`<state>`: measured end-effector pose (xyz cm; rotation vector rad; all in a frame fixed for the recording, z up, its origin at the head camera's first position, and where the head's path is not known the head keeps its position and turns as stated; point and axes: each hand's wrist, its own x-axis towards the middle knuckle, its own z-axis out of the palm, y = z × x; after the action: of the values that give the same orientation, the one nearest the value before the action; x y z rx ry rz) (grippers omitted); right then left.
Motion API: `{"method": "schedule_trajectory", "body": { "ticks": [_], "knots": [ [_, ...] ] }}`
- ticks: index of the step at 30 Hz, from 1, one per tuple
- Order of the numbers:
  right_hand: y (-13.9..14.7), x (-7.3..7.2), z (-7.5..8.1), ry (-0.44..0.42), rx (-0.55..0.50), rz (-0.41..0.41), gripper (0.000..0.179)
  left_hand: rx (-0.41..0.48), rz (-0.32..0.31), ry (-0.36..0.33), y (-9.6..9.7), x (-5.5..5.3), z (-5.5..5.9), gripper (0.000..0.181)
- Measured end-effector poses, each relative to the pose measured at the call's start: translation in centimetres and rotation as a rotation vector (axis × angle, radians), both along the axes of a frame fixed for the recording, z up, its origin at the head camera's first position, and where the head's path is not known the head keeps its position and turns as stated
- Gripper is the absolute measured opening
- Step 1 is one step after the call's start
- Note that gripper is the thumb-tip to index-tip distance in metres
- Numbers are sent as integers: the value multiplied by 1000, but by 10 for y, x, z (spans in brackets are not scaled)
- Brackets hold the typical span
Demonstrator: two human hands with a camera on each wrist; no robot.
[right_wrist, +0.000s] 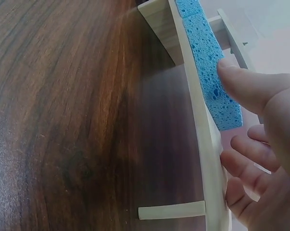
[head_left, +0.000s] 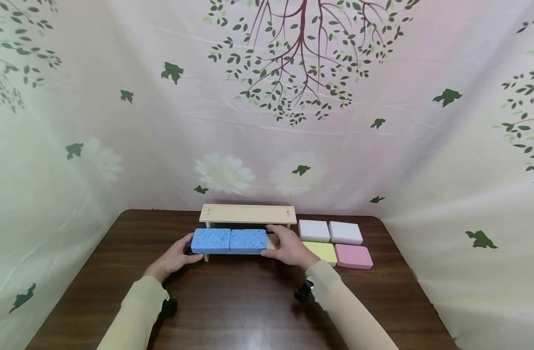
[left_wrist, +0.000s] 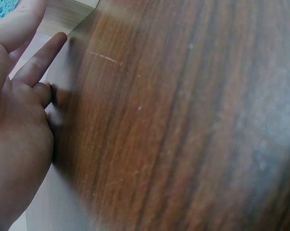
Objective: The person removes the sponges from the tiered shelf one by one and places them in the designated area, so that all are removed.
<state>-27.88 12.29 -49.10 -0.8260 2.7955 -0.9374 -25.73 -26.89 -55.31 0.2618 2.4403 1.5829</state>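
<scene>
Two blue sponges (head_left: 211,240) (head_left: 248,241) lie side by side on the lower front tier of a light wooden rack (head_left: 272,241). At the outer end of the left sponge, my left hand (head_left: 176,256) grips it, thumb along the front and index finger at the end. My right hand (head_left: 289,245) holds the right sponge by its near end, the thumb on its front side and the index fingertip by its back corner. In the right wrist view that thumb presses the speckled blue sponge (right_wrist: 209,62), while the other fingers (right_wrist: 245,163) lie loosely bent beside the shelf board.
The rack's raised back tier (head_left: 249,214) stands behind the sponges. To its right, two white sponges (head_left: 314,231) (head_left: 345,233) lie behind a yellow sponge (head_left: 320,253) and a pink sponge (head_left: 353,256) on the dark wooden table (head_left: 232,311). A printed curtain (head_left: 258,146) encloses the table's back and sides.
</scene>
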Motion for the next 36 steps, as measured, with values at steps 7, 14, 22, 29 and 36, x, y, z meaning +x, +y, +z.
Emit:
{"method": "schedule_trajectory", "body": {
  "ticks": [7, 14, 22, 29, 36],
  "knots": [
    [-4, 3, -3, 3, 3, 14, 85, -13, 7, -13, 0, 1, -2, 93],
    [-11, 2, -6, 0, 21, -1, 83, -22, 14, -24, -1, 3, -2, 92],
    [-14, 2, -7, -10, -2, -59, 81, -14, 2, -7, -1, 1, -1, 91],
    [-13, 5, -7, -30, -53, -65, 78, -25, -6, -9, -1, 3, 0, 91],
    [-11, 7, -8, -6, -91, -75, 77, -29, 1, 2, 0, 3, 0, 92]
  ]
}}
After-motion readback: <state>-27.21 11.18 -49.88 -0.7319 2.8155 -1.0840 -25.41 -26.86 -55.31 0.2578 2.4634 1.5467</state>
